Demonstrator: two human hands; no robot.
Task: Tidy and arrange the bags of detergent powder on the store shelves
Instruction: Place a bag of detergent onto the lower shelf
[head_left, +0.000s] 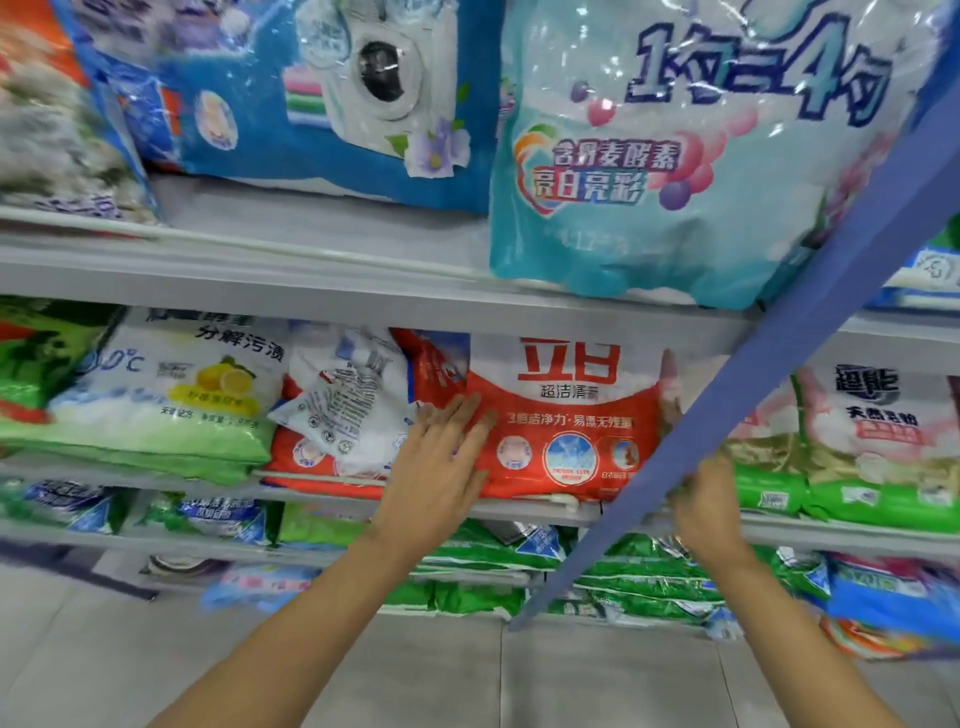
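Head view: the red-and-white detergent bag (566, 415) stands upright on the middle shelf (550, 509), immediately left of the blue upright (779, 364). The left hand (441, 457), further left of the upright, lies flat, fingers straight and slightly spread, against the bag's left front edge. The right hand (706, 499) is at the foot of the upright, by the bag's lower right corner. The upright covers its fingertips, so it cannot be determined whether it pinches the corner or only touches it. The bag is a glossy plastic-film pouch, pillow-shaped, with a wrinkled face. Expect a soft, shifting powder fill, moderate weight and a slippery skin. Recommended hold: both side edges, low down, palms flat, to limit slumping; avoid pulling on the top seam. A crumpled white pouch (353, 395), left of the upright beyond the left hand, leans against the bag. A larger teal pouch (649, 182) sits one shelf higher, left of the upright, overhanging the shelf lip.
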